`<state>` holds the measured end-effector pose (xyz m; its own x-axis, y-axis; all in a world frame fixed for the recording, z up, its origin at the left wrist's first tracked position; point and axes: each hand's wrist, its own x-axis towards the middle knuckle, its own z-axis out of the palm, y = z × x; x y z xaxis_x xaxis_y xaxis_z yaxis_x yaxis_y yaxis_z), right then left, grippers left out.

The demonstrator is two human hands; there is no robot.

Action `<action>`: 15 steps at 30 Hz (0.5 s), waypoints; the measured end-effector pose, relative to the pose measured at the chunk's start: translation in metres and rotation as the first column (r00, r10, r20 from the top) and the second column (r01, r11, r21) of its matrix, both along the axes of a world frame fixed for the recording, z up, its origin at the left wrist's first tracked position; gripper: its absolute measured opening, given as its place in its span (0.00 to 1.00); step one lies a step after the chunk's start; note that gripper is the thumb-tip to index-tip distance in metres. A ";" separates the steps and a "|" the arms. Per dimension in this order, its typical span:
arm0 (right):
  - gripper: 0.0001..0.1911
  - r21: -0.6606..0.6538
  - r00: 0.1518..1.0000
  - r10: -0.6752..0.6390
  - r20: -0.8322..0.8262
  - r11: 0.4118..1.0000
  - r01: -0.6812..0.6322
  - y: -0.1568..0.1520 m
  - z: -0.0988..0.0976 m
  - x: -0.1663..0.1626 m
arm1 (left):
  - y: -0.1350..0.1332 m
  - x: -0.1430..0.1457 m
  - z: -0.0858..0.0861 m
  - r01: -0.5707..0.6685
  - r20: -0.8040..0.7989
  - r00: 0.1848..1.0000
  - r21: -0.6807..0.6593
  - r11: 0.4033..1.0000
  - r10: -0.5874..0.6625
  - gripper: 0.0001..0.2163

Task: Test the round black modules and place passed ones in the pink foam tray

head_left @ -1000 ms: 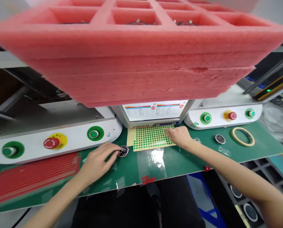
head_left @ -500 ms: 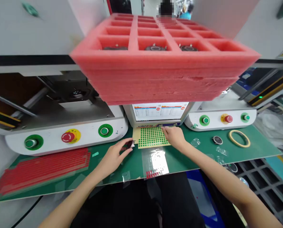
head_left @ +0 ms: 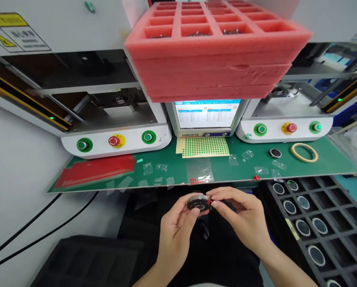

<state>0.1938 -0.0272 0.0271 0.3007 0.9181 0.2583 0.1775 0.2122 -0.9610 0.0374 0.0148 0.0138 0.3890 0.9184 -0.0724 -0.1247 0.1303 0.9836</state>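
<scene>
- The round part (head_left: 194,202) is being held by the left hand (head_left: 176,229), near the worktop (head_left: 226,170)
- Its red edge (head_left: 209,200) is being pinched by the right hand (head_left: 245,215)
- Steady, gentle holding is being called for

Rnd part (head_left: 198,202) blk & silver, sheet (head_left: 206,147) yel w/ grn dots.
</scene>
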 end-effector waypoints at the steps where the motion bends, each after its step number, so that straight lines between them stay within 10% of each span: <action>1: 0.06 0.017 0.999 0.019 -0.030 1.000 -0.018 -0.005 0.002 -0.001 | -0.006 -0.002 0.003 0.009 -0.032 0.999 0.109 0.994 -0.005 0.09; 6: 0.12 0.128 0.999 0.045 -0.012 0.991 -0.043 -0.026 0.007 -0.001 | -0.020 -0.016 0.017 0.140 -0.208 0.977 0.462 0.876 -0.047 0.14; 15: 0.11 0.292 0.986 -0.044 0.163 0.956 -0.006 -0.037 0.013 -0.003 | -0.019 -0.030 0.020 0.313 -0.282 0.944 0.604 0.733 -0.171 0.20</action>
<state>0.1906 -0.0646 0.0403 0.2477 0.7905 0.5602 0.3354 0.4725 -0.8150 0.0078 -0.0046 0.0336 0.6469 0.6543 0.3917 0.0245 -0.5312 0.8469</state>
